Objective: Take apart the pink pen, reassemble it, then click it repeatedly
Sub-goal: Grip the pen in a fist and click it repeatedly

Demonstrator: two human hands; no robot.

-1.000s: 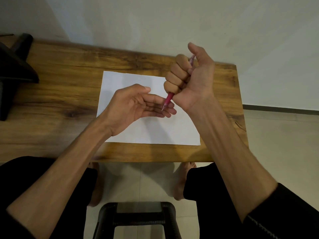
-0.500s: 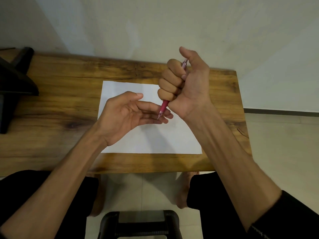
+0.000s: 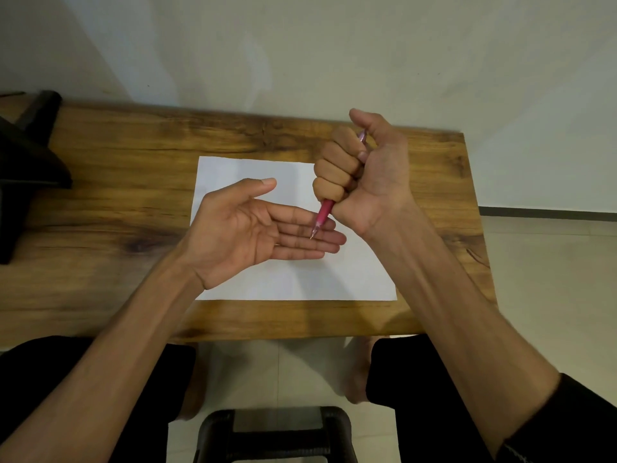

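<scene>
My right hand (image 3: 364, 172) grips the pink pen (image 3: 323, 213) in a fist, tip pointing down and left, thumb lifted above the clicker end, which shows beside the thumb. The pen's metal tip is out and hovers over the fingers of my left hand (image 3: 253, 228). That hand lies palm up with straight fingers above the white sheet of paper (image 3: 334, 279) and holds nothing. Most of the pen's barrel is hidden inside the fist.
The paper lies on a wooden table (image 3: 117, 162) against a pale wall. A black object (image 3: 23, 168) stands at the table's left end. A black stool (image 3: 273, 432) sits below, between my knees.
My right thumb has lifted off the pen's clicker end after pressing near it half a second ago. Both hands stay in almost the same place over the paper.
</scene>
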